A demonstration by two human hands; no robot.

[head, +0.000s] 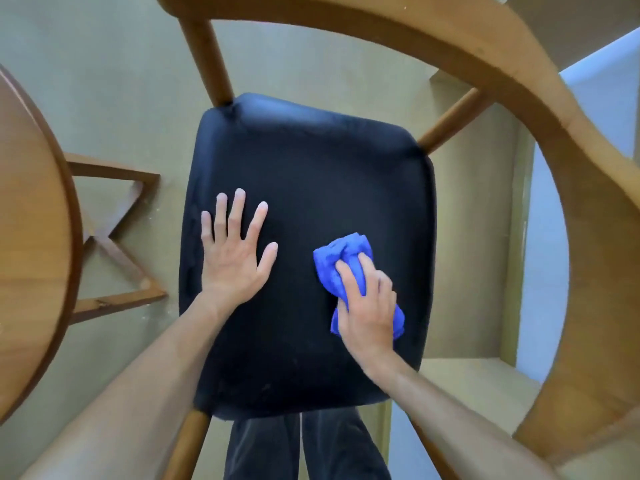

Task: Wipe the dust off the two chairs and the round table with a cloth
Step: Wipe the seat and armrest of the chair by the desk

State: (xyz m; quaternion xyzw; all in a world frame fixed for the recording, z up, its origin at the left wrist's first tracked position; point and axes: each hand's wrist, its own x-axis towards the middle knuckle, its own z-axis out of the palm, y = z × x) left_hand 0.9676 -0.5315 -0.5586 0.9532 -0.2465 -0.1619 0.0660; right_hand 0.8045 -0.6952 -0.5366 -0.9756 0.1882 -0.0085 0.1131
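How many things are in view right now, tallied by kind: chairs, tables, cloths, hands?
Chairs: 1, the black-seated wooden chair
Tables: 1, the round table, partly in view
Cloths: 1, the blue cloth
Hands: 2, left hand, right hand
Total: 5

- The far half of the black seat cushion (308,161) lies bare, open to a hand from above.
- The left hand (232,251) lies flat on the seat's left part; the right hand (369,306) and blue cloth (346,261) occupy its right part, with a bare strip between them.
- The curved wooden backrest (519,74) arches over the far and right sides, on two spindles.
- The round table (31,216) stands to the left, with floor between.
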